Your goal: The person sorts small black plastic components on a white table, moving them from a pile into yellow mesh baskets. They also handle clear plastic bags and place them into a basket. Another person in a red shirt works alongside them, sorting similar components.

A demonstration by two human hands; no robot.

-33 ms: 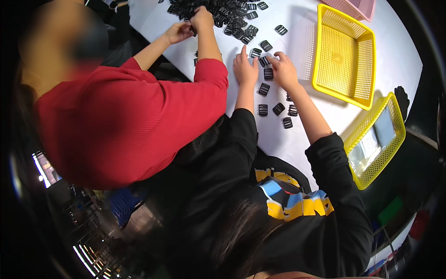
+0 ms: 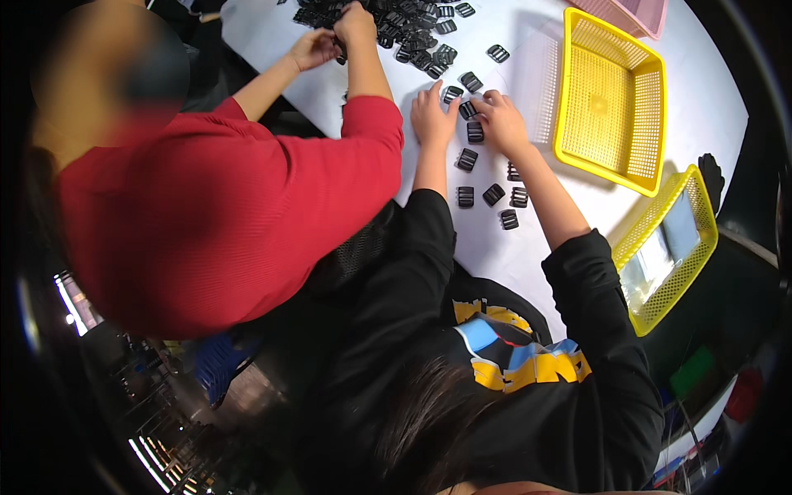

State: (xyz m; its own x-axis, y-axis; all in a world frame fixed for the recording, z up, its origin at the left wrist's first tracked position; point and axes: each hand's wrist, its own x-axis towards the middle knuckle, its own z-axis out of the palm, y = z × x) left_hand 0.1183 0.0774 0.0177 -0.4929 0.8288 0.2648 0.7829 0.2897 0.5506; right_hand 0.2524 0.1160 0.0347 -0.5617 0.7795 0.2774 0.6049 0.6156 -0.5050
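Black plastic slide buckles lie scattered on the white tabletop in front of me. My left hand [image 2: 433, 117] rests on the table, open with fingers apart, its fingertips close to one buckle [image 2: 453, 94]. My right hand [image 2: 502, 124] comes from the right with bent, parted fingers. Its fingertips are at the edge of another buckle [image 2: 469, 110], which lies on the table; whether they press on it is hard to see. Just below lies a further buckle [image 2: 475, 132], between my two hands. Several more are spread nearer to me, one partly hidden by my right forearm.
A co-worker in a red top [image 2: 247, 206] sits at my left, both hands at a large buckle pile [image 2: 404, 25]. On the right stands a yellow basket [image 2: 564, 99]. Nearer, a tilted yellow basket [image 2: 701, 239] holds clear packages. A pink basket [image 2: 631, 15] is at the far edge.
The fingers of my right hand have drawn slightly closer together near the buckle. My left hand and the buckles have hardly moved.
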